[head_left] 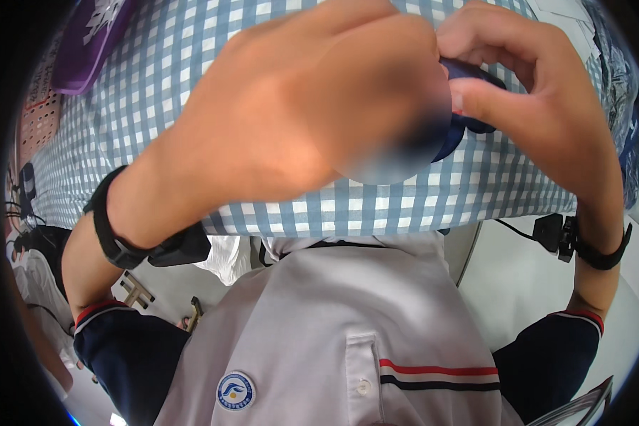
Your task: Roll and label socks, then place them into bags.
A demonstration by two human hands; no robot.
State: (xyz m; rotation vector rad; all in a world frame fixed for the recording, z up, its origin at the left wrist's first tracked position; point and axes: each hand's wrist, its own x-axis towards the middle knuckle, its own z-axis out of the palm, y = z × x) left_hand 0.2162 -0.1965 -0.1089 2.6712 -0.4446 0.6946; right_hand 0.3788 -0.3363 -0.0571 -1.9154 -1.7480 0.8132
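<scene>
The right hand's fingers close narrowly on a dark blue item, right of centre over the bench, beside the left hand, whose blurred grip I cannot tell, with a purple tray far left.

Round badge: blue-and-white, on the left chest of the grey shirt; tiny rim lettering, illegible from here.
Pink basket: dark writing-like marks just above it, blurred, unreadable.
Legible text: none.
</scene>
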